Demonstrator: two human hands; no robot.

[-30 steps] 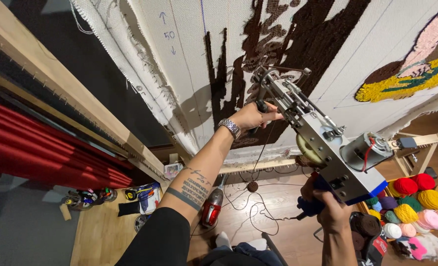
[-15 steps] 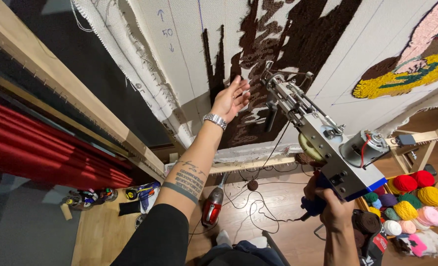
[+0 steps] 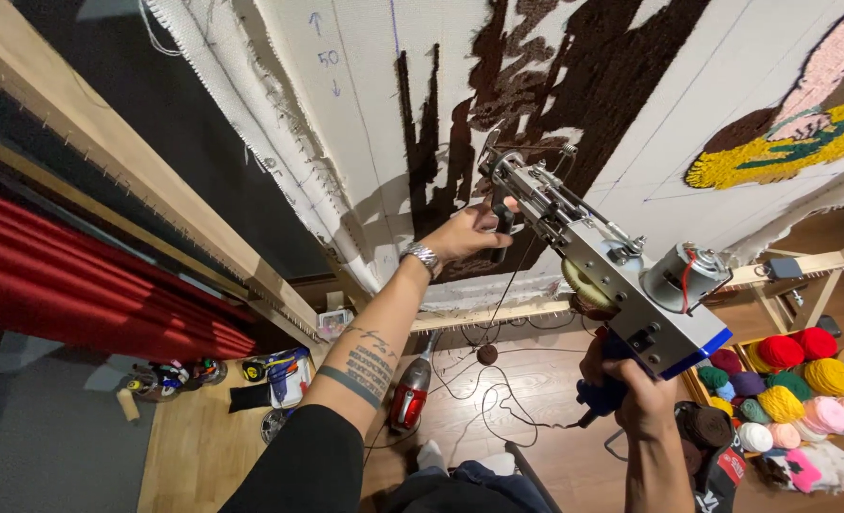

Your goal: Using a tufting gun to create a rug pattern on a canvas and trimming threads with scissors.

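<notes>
Left hand (image 3: 467,233) has its grip wrapped round the front handle of the tufting gun (image 3: 600,268), right hand (image 3: 631,391) fisted on the blue rear handle (needle end against the white backing cloth (image 3: 631,123), beside brown pile (image 3: 621,57)).

Rug-making workshop. Above the hands, white backing cloth (image 3: 346,123) is stretched on a wooden frame (image 3: 108,142) edged with tack strips and is partly filled with brown pile (image 3: 583,66). Below the right hand, balls of yarn (image 3: 783,380) in many colours lie on the wooden floor (image 3: 498,380). Cables trail beneath both hands.
</notes>
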